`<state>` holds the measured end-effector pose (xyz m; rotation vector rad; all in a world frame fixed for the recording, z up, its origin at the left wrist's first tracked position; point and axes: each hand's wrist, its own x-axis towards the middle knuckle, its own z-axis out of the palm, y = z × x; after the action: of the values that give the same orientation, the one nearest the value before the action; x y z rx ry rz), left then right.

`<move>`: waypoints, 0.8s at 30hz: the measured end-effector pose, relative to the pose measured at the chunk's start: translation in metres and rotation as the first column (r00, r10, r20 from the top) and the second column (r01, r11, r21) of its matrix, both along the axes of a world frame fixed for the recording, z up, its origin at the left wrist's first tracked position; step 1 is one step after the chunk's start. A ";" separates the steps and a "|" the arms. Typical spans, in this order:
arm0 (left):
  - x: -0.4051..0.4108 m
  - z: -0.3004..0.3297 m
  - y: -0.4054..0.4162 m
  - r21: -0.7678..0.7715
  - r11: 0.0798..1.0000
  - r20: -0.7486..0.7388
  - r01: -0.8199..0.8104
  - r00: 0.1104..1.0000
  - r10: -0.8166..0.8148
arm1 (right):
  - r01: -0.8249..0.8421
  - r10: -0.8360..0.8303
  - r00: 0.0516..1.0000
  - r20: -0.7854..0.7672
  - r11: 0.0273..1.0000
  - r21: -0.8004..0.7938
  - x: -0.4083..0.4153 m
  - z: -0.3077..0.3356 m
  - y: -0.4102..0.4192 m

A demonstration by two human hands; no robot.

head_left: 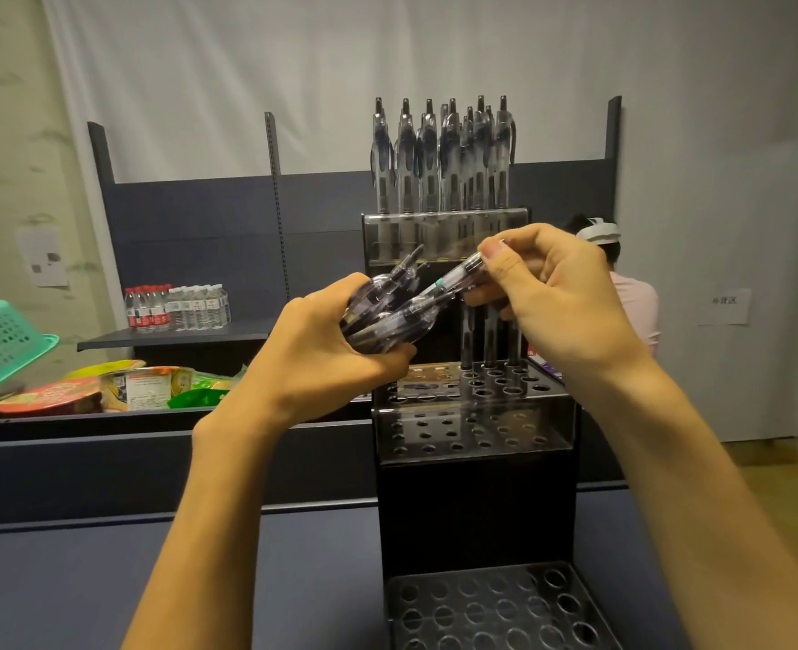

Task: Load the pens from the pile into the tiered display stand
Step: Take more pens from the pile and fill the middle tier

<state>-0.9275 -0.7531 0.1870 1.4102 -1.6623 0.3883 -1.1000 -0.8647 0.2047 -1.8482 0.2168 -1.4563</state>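
Item: one pen [453, 280], pinched by the right hand [556, 293] just above the display stand's [477, 509] middle tier, long axis slanting toward the left hand [336, 354], which clutched the remaining bundle [383, 316].

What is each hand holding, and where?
Left hand grips a bundle of pens around their middles. Right hand pinches one pen near its upper end.
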 end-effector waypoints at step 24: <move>0.012 0.000 0.005 0.018 0.992 0.034 -0.128 0.991 0.128 | 0.316 -0.299 0.947 0.114 0.928 -0.199 -0.006 -0.002 -0.016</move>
<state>-0.9157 -0.7484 0.1871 1.5373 -1.6104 0.4710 -1.1055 -0.8802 0.2025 -1.9873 0.3333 -1.8298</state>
